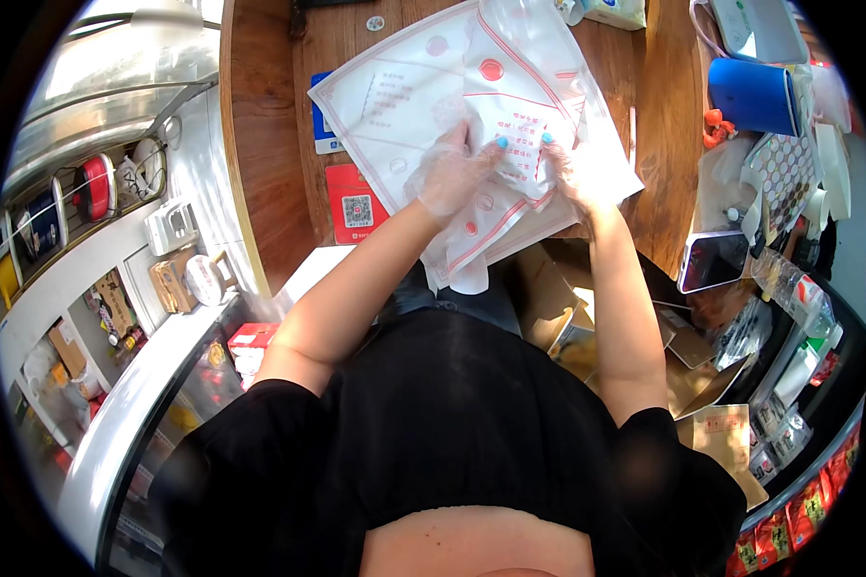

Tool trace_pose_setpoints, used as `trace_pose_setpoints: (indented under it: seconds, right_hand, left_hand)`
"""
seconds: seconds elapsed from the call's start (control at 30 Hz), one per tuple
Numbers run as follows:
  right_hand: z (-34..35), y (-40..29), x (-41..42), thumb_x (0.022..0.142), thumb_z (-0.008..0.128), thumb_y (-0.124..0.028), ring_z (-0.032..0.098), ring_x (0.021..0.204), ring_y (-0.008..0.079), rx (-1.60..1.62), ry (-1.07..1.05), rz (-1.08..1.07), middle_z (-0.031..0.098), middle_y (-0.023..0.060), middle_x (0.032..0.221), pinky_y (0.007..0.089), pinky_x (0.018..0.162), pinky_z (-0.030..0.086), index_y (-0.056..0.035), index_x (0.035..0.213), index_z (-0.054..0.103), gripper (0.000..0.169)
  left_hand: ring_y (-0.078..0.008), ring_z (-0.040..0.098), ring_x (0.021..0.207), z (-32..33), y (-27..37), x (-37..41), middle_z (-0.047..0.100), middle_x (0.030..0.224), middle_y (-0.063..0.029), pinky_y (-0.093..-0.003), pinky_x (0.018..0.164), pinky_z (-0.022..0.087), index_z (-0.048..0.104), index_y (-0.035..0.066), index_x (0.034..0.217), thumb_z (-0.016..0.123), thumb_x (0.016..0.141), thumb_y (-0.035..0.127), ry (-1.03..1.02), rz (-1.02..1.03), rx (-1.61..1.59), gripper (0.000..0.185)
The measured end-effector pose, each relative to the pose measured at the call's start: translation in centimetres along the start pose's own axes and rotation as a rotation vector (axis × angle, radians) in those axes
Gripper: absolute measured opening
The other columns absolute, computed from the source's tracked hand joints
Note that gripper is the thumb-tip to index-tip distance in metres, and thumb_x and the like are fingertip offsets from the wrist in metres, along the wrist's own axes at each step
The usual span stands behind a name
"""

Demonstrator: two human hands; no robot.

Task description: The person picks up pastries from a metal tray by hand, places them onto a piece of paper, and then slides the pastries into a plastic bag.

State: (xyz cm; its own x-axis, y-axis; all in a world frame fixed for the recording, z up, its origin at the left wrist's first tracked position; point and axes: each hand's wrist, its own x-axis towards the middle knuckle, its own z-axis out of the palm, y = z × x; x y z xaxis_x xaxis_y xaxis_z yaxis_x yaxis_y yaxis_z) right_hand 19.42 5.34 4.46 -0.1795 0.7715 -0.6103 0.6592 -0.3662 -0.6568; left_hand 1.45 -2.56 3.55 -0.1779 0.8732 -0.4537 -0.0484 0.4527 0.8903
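Before me, both hands hold a bundle wrapped in white printed paper (505, 108) with red lines and writing. My left hand (458, 169), in a thin clear plastic glove, grips the bundle's left side, thumb on top. At its right side my right hand (574, 169), also gloved in clear plastic, has its thumb on the paper and its fingers partly hidden. Whatever is inside the wrapping is hidden. Beneath the bundle, a larger sheet of white printed paper (397, 101) lies spread at an angle over the wooden table (664, 144).
A red card with a printed code (338, 189) and a blue card (322, 130) lie left of the paper. On the right are a blue case (750, 96), a smartphone (718, 261) and a plastic bottle (801, 296). Cardboard boxes (548, 288) stand below the table's front edge.
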Motion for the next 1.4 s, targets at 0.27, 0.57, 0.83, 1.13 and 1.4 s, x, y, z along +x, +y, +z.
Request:
trace_pose_setpoints:
  seconds: [0.27, 0.57, 0.83, 1.13, 1.4]
  right_hand:
    - [-0.8, 0.8, 1.0, 0.082, 0.031, -0.074, 0.053, 0.107, 0.0364, -0.144, 0.009, -0.121, 0.059, 0.0205, 0.114, 0.0407, 0.093, 0.038, -0.0043, 0.128, 0.048, 0.085]
    - [1.7, 2.4, 3.4, 0.079, 0.033, -0.075, 0.045, 0.117, 0.0403, -0.11, 0.145, -0.171, 0.051, 0.0246, 0.123, 0.0433, 0.098, 0.035, 0.0001, 0.129, 0.044, 0.091]
    - [1.3, 1.1, 2.1, 0.075, 0.04, -0.076, 0.045, 0.118, 0.0391, -0.129, 0.134, -0.174, 0.05, 0.0264, 0.123, 0.0433, 0.099, 0.034, 0.0008, 0.128, 0.045, 0.093]
    - [-1.0, -1.0, -0.1, 0.085, 0.046, -0.052, 0.05, 0.11, 0.0349, -0.166, -0.067, -0.21, 0.054, 0.0229, 0.119, 0.041, 0.096, 0.038, 0.002, 0.12, 0.05, 0.064]
    - [-2.0, 3.3, -1.5, 0.09, 0.045, -0.015, 0.058, 0.098, 0.02, 0.247, -0.151, -0.053, 0.058, 0.0103, 0.115, 0.0296, 0.087, 0.046, -0.0012, 0.122, 0.049, 0.035]
  left_hand:
    - [-0.0159, 0.06, 0.084, 0.7, 1.1, 0.7, 0.063, 0.097, -0.0116, -0.0288, 0.074, 0.048, 0.052, -0.003, 0.113, 0.063, 0.084, 0.03, 0.037, -0.214, -0.25, 0.046]
    - [-0.0403, 0.057, 0.093, -0.4, 2.7, 0.3, 0.058, 0.1, -0.0278, -0.0415, 0.081, 0.044, 0.038, -0.007, 0.125, 0.045, 0.091, 0.043, -0.066, -0.096, 0.565, 0.061]
    - [-0.0424, 0.058, 0.093, -1.8, 1.0, -3.1, 0.054, 0.11, -0.0276, -0.0438, 0.082, 0.046, 0.036, 0.002, 0.132, 0.047, 0.089, 0.024, -0.291, 0.082, 1.012, 0.049]
    - [-0.0259, 0.038, 0.127, -0.5, 5.3, 0.5, 0.042, 0.135, -0.0125, -0.0441, 0.105, 0.03, 0.04, 0.014, 0.133, 0.059, 0.08, 0.02, -0.336, 1.129, 1.103, 0.057]
    - [-0.0191, 0.028, 0.134, 3.5, 6.9, 4.6, 0.037, 0.14, -0.0061, -0.0388, 0.111, 0.017, 0.034, 0.017, 0.137, 0.05, 0.087, 0.032, -0.824, 1.169, 1.306, 0.054]
